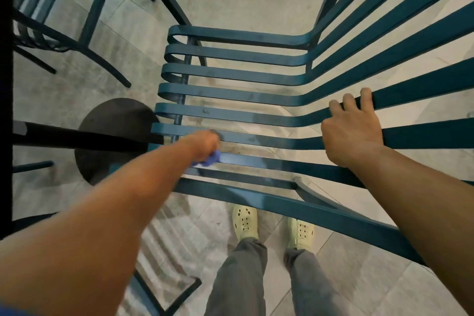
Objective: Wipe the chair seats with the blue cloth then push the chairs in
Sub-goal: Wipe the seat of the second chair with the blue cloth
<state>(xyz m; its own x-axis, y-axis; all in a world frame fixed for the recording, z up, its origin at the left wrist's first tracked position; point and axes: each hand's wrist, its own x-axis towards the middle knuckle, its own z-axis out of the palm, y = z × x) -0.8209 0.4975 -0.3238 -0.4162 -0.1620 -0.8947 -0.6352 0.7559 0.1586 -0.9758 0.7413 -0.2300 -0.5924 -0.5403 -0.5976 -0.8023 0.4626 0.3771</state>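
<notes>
A: Your left hand (204, 142) is bunched around the blue cloth (209, 159), pressing it on a near slat of the chair seat (230, 96)

B: Right hand (351, 127)?

A: Fingers curled over a backrest slat, steadying. You're mid-wipe; farther slats look smudged, and pushing in isn't started

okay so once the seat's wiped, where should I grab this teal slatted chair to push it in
Probably the backrest slats of the chair, from behind, as the right hand does now: fingers hook over one flat slat through the gaps. The left hand, holding the blue cloth, could take another slat to keep the push straight.
</notes>
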